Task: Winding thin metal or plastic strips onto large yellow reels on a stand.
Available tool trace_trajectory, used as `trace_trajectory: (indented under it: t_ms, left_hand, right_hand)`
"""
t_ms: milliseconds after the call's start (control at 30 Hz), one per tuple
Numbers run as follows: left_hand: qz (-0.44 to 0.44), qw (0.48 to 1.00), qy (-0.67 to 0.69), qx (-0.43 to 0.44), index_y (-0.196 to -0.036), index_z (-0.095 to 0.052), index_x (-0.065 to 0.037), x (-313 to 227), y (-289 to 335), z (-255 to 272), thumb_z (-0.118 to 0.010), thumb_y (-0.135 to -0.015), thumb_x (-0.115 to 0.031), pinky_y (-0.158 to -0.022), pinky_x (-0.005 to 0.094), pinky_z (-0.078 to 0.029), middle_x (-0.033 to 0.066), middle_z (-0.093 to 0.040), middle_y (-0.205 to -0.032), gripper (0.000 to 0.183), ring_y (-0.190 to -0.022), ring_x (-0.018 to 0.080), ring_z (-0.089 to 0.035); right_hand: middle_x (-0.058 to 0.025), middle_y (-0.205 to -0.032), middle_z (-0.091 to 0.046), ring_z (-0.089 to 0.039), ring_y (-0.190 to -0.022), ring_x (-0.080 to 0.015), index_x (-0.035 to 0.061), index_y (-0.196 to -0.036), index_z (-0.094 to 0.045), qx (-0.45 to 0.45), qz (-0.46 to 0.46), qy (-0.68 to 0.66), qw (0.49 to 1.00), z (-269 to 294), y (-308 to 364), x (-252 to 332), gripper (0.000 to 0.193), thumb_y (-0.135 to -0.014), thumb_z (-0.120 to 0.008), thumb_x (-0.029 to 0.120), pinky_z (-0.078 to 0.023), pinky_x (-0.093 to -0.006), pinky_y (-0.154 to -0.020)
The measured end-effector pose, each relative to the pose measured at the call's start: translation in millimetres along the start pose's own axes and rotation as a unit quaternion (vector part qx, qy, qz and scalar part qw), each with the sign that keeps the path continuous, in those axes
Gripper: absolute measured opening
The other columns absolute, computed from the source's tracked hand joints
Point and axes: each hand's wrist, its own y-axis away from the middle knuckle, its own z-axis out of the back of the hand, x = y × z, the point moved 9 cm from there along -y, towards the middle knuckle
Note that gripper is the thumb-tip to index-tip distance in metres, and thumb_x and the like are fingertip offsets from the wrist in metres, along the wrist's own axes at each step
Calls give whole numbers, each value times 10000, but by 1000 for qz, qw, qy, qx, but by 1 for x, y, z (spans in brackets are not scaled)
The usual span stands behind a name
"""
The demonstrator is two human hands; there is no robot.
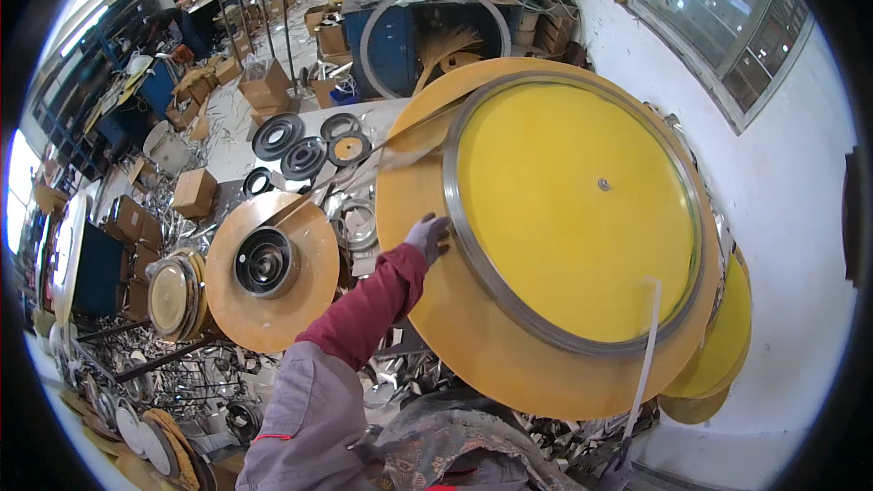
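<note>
Left hand (427, 238): gloved in grey, at the end of a dark red sleeve that rises from the lower middle of the view; the forearm slants up and to the right, the arm nearly straight.
Left fingers: laid flat and loosely spread against the metal strip coil (473, 255) at its left edge, pressing rather than gripping; nothing is held between them.
Large disc (436, 309): tan-orange, round, filling the right half of the view, tilted toward the camera; the yellow plate (573, 209) sits inside the coil, with a small pin at its centre.
Metal strip coil: a grey band wound round the yellow plate, touching the hand on the left side.
Right hand (617, 473): low at the bottom edge, gloved, mostly cut off; it seems to pinch the lower end of a thin white strap (644, 364), though the grip is hard to make out.
White strap: runs up from that hand to the coil's lower right rim.
Smaller reel (270, 271): well to the left, with a dark metal hub.
</note>
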Motion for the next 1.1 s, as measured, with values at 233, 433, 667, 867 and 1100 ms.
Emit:
trace_trajectory:
  t_ms: [233, 433, 667, 867, 1100]
  left_hand:
    - [62, 983, 135, 112, -1115, -444, -159, 50, 99, 22, -563, -865, -154, -783, 397, -472, 32, -555, -972, 277, -880, 204, -561]
    - [62, 973, 169, 141, -1172, -433, -135, 85, 125, 23, -555, -879, -169, -845, 381, -454, 57, -548, -1079, 320, -953, 234, -550]
    - [-8, 983, 115, 141, -1286, -390, -138, 98, 82, -23, -526, -898, -250, -870, 327, -415, 63, -513, -1137, 426, -1039, 202, -511]
    - [-97, 992, 65, 57, -1326, -334, -138, 55, 78, -10, -542, -886, -309, -890, 334, -389, 51, -482, -1156, 516, -1011, 194, -485]
    - [-51, 992, -94, 67, -1401, -246, -110, 67, 83, 0, -510, -900, -362, -925, 372, -388, 95, -451, -1285, 620, -1110, 268, -484]
  right_hand:
    - [-194, -1263, -508, -533, -1082, -332, 13, -1293, -453, -33, -3, -54, 998, -12, 99, -262, 408, -897, -425, 105, -403, -396, -911]
    - [-170, -1308, -478, -487, -1173, -320, 4, -1286, -457, -14, -63, -64, 996, -2, 77, -257, 400, -903, -414, 112, -386, -355, -959]
    - [-223, -1146, -568, -549, -1016, -361, -24, -1168, -546, -6, -89, 1, 996, -19, 76, -293, 344, -903, -466, 180, -408, -423, -865]
    - [-206, -1198, -543, -519, -1091, -348, -14, -1215, -507, -22, -49, -57, 997, -9, 97, -258, 362, -886, -469, 131, -388, -416, -923]
    - [-189, -1246, -526, -527, -1128, -310, 4, -1293, -442, -32, 15, -100, 994, 0, 76, -289, 411, -894, -452, 100, -399, -379, -941]
